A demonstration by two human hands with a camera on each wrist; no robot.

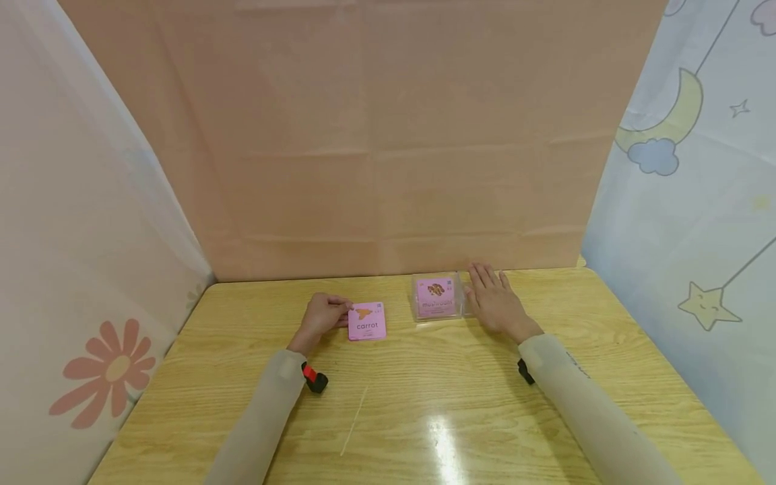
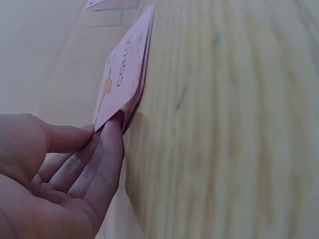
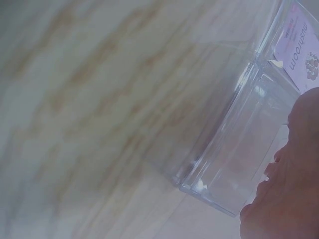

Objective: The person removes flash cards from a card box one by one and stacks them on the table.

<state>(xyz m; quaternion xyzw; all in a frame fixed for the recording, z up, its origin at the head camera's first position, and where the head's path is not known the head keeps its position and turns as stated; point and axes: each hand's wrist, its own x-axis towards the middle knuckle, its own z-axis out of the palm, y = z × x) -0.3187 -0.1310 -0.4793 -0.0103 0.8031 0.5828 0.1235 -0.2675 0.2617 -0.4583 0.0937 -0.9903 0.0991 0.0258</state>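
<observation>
My left hand (image 1: 321, 318) pinches the left edge of a pink card (image 1: 367, 330) printed "carrot". In the left wrist view the thumb lies on top of the carrot card (image 2: 124, 69) and fingers reach beneath it; more than one card layer shows at its edge. To the right, a clear plastic box (image 1: 458, 286) holds a pink card printed "mushroom" (image 1: 435, 308). My right hand (image 1: 497, 306) lies with straight fingers beside the box's right side. In the right wrist view, the clear box wall (image 3: 224, 149) stands right by the fingers, partly hidden behind the hand.
Both hands are over a light wood table (image 1: 400, 397), towards its far edge. A tan cloth backdrop (image 1: 376, 148) rises behind it. Patterned cloths hang at the left (image 1: 73, 202) and right (image 1: 679, 222). A black wrist device (image 1: 315, 380) is on the left sleeve.
</observation>
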